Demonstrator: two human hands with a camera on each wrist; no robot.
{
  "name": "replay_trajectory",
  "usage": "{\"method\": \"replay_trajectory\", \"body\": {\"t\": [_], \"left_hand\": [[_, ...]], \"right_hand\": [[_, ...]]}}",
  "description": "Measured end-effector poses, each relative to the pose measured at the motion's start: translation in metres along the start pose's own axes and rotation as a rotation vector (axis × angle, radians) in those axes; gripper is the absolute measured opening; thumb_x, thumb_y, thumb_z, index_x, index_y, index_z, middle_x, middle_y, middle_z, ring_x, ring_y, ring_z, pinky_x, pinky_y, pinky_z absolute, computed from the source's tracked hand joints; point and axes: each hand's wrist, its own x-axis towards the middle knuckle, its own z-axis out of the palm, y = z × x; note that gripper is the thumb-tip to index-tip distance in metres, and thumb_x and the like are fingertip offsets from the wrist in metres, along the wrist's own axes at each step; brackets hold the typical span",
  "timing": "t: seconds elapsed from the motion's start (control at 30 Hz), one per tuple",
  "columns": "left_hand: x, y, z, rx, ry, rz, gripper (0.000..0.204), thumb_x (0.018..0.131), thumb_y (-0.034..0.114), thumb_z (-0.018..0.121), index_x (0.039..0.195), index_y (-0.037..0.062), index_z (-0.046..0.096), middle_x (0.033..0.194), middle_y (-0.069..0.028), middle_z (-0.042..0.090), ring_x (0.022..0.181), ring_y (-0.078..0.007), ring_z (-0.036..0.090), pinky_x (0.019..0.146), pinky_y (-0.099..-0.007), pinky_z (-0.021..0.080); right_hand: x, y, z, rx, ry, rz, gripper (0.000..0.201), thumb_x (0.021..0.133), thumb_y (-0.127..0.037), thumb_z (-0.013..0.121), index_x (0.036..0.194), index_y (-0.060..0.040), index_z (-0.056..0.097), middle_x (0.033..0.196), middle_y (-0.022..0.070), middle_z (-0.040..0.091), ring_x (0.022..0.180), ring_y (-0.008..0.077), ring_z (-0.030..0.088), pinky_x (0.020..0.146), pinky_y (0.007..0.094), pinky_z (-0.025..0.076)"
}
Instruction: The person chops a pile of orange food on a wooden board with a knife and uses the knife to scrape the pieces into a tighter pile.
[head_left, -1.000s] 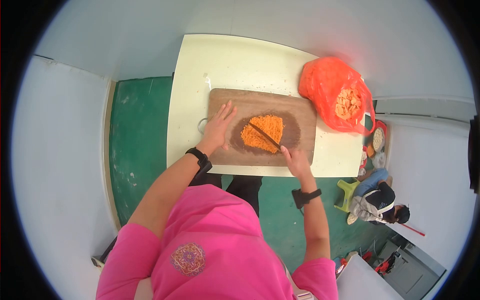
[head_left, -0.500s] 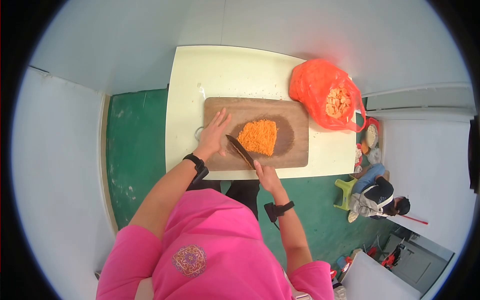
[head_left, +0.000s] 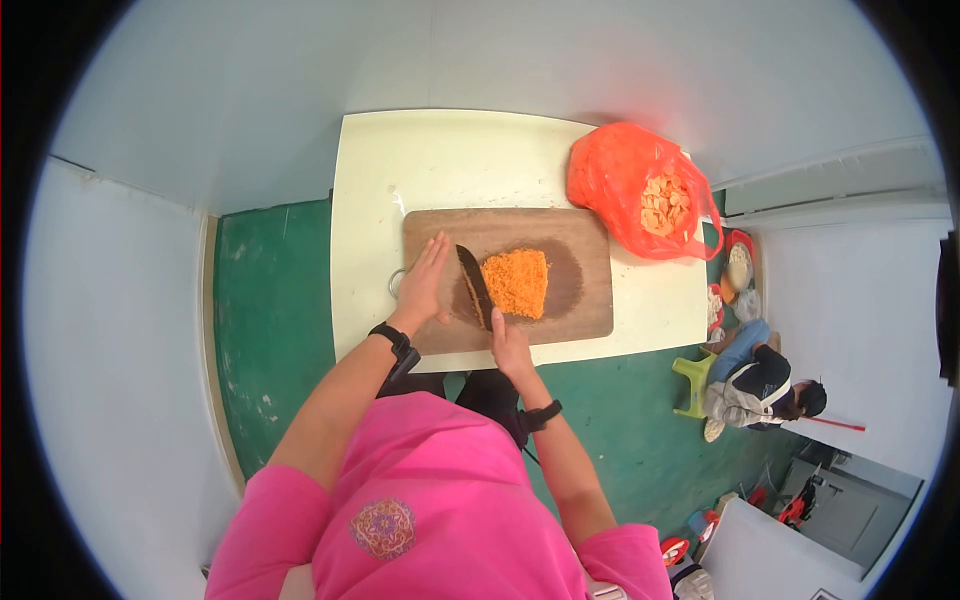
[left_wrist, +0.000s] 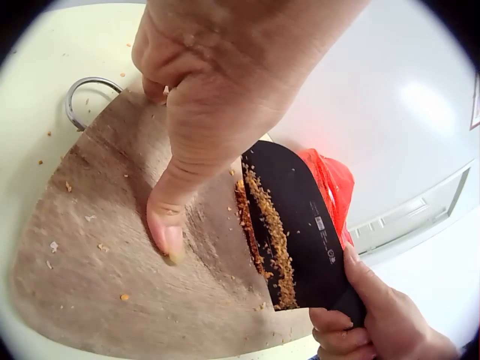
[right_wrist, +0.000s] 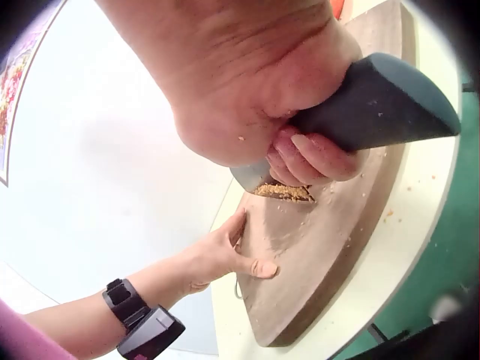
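The minced orange heap (head_left: 515, 283) sits at the centre of the head frame, on the cutting board (head_left: 580, 240), squared off into a rough block. I judge it light, damp and crumbly; it has no stiffness, so pinching it would only scatter it, and it is best moved by scraping or scooping with a flat face. Bits cling to the blade in the left wrist view, so I read it as sticky

Just left of the heap stands the cleaver (left_wrist: 292, 217), its dark broad blade tilted on edge against the pile's left side. It looks heavy and rigid, and the handle at the lower right of that frame is the place to hold it. My right hand (head_left: 511, 345) is wrapped tight round that handle, fingers curled

My left hand (head_left: 424, 282) lies flat on the board left of the blade, fingers straight and together, the thumb pressing the wood, holding nothing

Outward, the pale table (head_left: 450, 150) carries the board, and 1 orange plastic bag (head_left: 620, 180) with pale slices sits at the upper right
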Motion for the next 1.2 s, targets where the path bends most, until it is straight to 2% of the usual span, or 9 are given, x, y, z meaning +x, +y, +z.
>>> {"method": "replay_trajectory", "body": {"t": [0.17, 0.27, 0.3, 0.37, 0.5, 0.57, 0.63, 0.77, 1.2], "left_hand": [[0.001, -0.001, 0.003, -0.004, 0.001, -0.003, 0.149, 0.033, 0.012, 0.097, 0.158, 0.0085, 0.017, 0.166, -0.0060, 0.016, 0.152, -0.0257, 0.021, 0.118, -0.0351, 0.035], [0.002, -0.001, 0.004, 0.003, -0.040, -0.017, 0.152, 0.032, 0.014, 0.098, 0.159, 0.0103, 0.014, 0.167, -0.0049, 0.012, 0.152, -0.0246, 0.018, 0.120, -0.0338, 0.032], [0.002, -0.001, 0.004, 0.002, -0.040, -0.015, 0.152, 0.032, 0.014, 0.098, 0.159, 0.0103, 0.014, 0.167, -0.0049, 0.012, 0.152, -0.0246, 0.018, 0.120, -0.0338, 0.032], [0.003, -0.001, 0.005, 0.017, -0.051, -0.030, 0.152, 0.032, 0.015, 0.098, 0.159, 0.0103, 0.014, 0.167, -0.0049, 0.011, 0.153, -0.0245, 0.018, 0.120, -0.0335, 0.032], [0.002, -0.002, 0.004, 0.008, -0.051, -0.035, 0.152, 0.032, 0.016, 0.098, 0.159, 0.0101, 0.015, 0.167, -0.0050, 0.010, 0.153, -0.0245, 0.017, 0.120, -0.0333, 0.032], [0.001, 0.001, 0.003, 0.023, -0.049, -0.033, 0.149, 0.034, 0.015, 0.098, 0.158, 0.0088, 0.016, 0.167, -0.0041, 0.010, 0.152, -0.0230, 0.018, 0.118, -0.0322, 0.035], [0.000, 0.002, 0.002, 0.024, -0.046, -0.035, 0.149, 0.034, 0.015, 0.098, 0.158, 0.0088, 0.016, 0.167, -0.0039, 0.011, 0.153, -0.0229, 0.018, 0.118, -0.0322, 0.035], [0.001, 0.001, 0.003, 0.032, -0.030, -0.029, 0.149, 0.034, 0.016, 0.098, 0.158, 0.0089, 0.017, 0.167, -0.0033, 0.011, 0.153, -0.0229, 0.017, 0.118, -0.0324, 0.036], [0.001, -0.001, 0.003, 0.031, -0.043, -0.046, 0.146, 0.033, 0.016, 0.097, 0.157, 0.0083, 0.021, 0.167, -0.0026, 0.011, 0.153, -0.0213, 0.017, 0.117, -0.0319, 0.037]], "right_hand": [[0.013, -0.002, 0.015, 0.131, -0.020, 0.091, 0.082, 0.105, -0.057, 0.025, 0.072, 0.0056, 0.067, 0.073, 0.0309, 0.064, 0.079, 0.0489, 0.063, 0.077, 0.0528, 0.047], [0.011, 0.011, 0.016, 0.220, 0.119, 0.144, 0.085, 0.102, -0.067, 0.023, 0.064, 0.0000, 0.061, 0.055, 0.0139, 0.055, 0.055, 0.0285, 0.059, 0.058, 0.0438, 0.046], [0.010, 0.015, 0.014, 0.220, 0.121, 0.144, 0.085, 0.102, -0.067, 0.023, 0.064, 0.0000, 0.061, 0.055, 0.0139, 0.055, 0.055, 0.0285, 0.059, 0.058, 0.0438, 0.046], [0.001, 0.006, -0.002, 0.384, -0.039, 0.360, 0.083, 0.105, -0.059, 0.022, 0.070, 0.0049, 0.062, 0.066, 0.0266, 0.060, 0.073, 0.0466, 0.061, 0.072, 0.0528, 0.045], [0.011, 0.032, -0.030, 0.273, 0.037, 0.229, 0.084, 0.104, -0.060, 0.023, 0.070, 0.0062, 0.062, 0.066, 0.0280, 0.059, 0.071, 0.0482, 0.061, 0.070, 0.0542, 0.045], [0.020, 0.038, -0.056, 0.022, 0.311, 0.003, 0.083, 0.104, -0.060, 0.028, 0.068, 0.0059, 0.062, 0.060, 0.0251, 0.058, 0.058, 0.0431, 0.059, 0.061, 0.0534, 0.045], [0.029, 0.040, -0.084, -0.052, 0.382, 0.015, 0.081, 0.105, -0.056, 0.028, 0.072, 0.0092, 0.064, 0.068, 0.0329, 0.060, 0.067, 0.0518, 0.060, 0.067, 0.0585, 0.044], [0.046, 0.048, -0.111, -0.185, 0.414, -0.009, 0.080, 0.105, -0.055, 0.030, 0.073, 0.0095, 0.066, 0.071, 0.0352, 0.060, 0.072, 0.0523, 0.061, 0.068, 0.0591, 0.043], [0.059, 0.040, -0.110, -0.456, 0.311, -0.035, 0.070, 0.103, -0.055, 0.036, 0.085, 0.0009, 0.072, 0.082, 0.0325, 0.066, 0.083, 0.0510, 0.065, 0.077, 0.0565, 0.052]]}}
